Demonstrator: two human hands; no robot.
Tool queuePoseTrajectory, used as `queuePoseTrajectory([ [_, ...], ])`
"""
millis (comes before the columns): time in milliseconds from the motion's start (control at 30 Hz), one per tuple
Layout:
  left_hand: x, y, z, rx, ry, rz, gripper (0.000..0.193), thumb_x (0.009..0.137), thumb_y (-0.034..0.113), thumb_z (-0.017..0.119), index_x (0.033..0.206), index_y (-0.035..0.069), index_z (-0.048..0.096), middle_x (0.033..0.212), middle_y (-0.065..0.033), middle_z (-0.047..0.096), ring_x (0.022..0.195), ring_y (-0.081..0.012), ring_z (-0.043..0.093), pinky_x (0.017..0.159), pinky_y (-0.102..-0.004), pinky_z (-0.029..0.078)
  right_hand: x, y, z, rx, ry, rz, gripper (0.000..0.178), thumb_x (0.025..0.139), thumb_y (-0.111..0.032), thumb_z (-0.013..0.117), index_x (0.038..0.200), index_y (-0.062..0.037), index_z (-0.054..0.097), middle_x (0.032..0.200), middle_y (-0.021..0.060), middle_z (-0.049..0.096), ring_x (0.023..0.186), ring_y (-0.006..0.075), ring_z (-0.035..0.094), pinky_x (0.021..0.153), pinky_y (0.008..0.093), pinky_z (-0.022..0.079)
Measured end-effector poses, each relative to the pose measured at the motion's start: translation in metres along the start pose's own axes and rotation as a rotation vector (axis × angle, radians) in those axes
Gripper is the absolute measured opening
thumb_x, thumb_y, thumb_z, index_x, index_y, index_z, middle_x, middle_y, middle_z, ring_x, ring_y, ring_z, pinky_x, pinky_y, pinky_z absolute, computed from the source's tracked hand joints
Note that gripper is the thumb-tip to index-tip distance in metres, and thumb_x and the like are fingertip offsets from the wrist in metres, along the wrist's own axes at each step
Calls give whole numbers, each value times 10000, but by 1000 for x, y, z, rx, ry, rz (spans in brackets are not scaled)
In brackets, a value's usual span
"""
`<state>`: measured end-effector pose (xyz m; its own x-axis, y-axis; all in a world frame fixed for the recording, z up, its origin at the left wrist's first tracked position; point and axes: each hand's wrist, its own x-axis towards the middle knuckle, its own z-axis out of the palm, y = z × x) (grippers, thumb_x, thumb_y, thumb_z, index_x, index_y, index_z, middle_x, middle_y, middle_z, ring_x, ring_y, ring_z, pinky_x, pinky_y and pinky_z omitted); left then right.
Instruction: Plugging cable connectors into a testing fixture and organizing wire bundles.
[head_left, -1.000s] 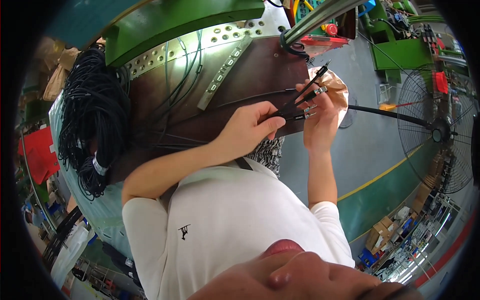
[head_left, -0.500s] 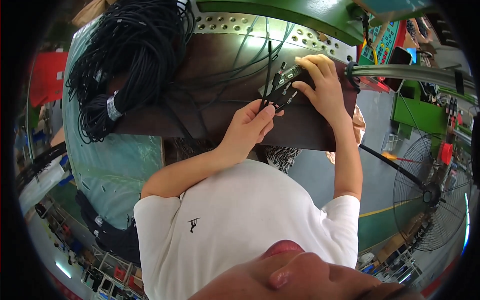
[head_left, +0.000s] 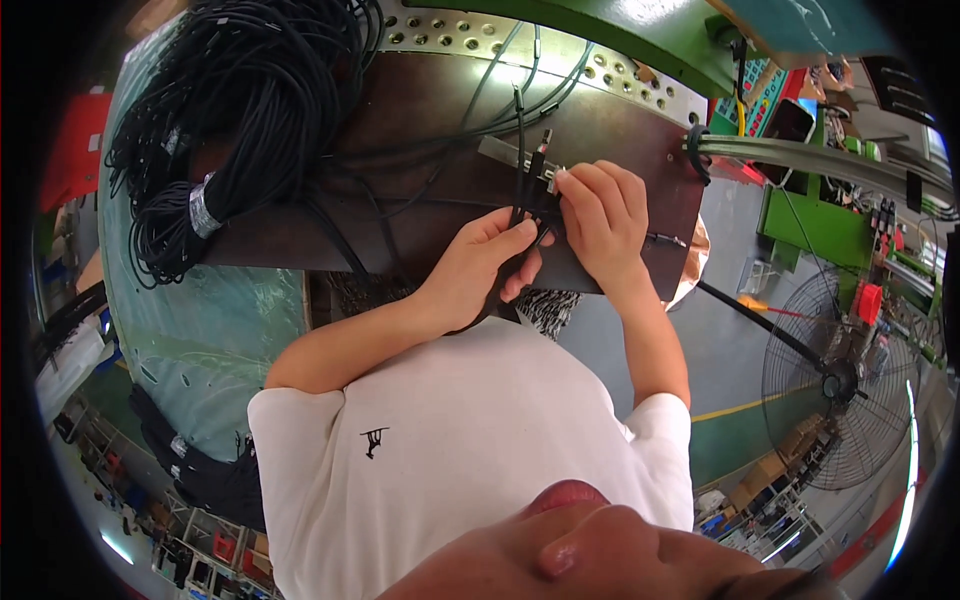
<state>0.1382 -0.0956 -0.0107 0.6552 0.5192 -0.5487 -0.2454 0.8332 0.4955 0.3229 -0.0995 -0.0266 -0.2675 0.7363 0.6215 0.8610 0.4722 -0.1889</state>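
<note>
My left hand is closed around several thin black cables, held over the front of the dark brown table. One cable end with a slim metal-tipped plug points away from me. My right hand has its fingers bent together close to the left, thumb and fingertips at a small metal piece beside the cables; what they grip is mostly hidden. Behind the fingers lies a flat metal strip on the table, partly covered. Another plug sticks out to the right past my right wrist.
A large bundle of black cables, tied with a silvery band, lies on the left. A perforated metal plate and green machine frame border the back. A metal bar and fan stand at right.
My right hand has come down and left from the metal strip toward my left hand, its fingers closing. One plug now points right, past the right wrist. The whole view has shifted slightly.
</note>
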Motion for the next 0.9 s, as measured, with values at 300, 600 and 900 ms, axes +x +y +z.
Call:
queuePoseTrajectory([
  [300, -15, 11, -15, 172, -27, 167, 293, 1012, 272, 438, 1024, 15, 577, 743, -45, 586, 612, -95, 531, 575, -232, 434, 6, -19, 26, 345, -15, 407, 183, 743, 62, 643, 877, -54, 600, 903, 66, 626, 861, 286, 602, 715, 374, 490],
  [600, -10, 10, -6, 223, -115, 64, 281, 1010, 228, 431, 977, -9, 577, 698, -56, 584, 563, -98, 517, 538, -228, 423, 20, -22, -12, 45, -33, 28, 357, 667, -24, 688, 1017, -69, 627, 979, 59, 601, 898, 245, 594, 790, 356, 467],
  [900, -19, 18, -10, 448, -124, 158, 337, 1023, 256, 412, 1052, -29, 591, 731, -51, 588, 631, -91, 528, 606, -231, 441, -11, -17, 15, 264, 3, 473, 159, 764, -31, 683, 897, -67, 604, 936, 79, 656, 847, 270, 640, 719, 350, 508],
])
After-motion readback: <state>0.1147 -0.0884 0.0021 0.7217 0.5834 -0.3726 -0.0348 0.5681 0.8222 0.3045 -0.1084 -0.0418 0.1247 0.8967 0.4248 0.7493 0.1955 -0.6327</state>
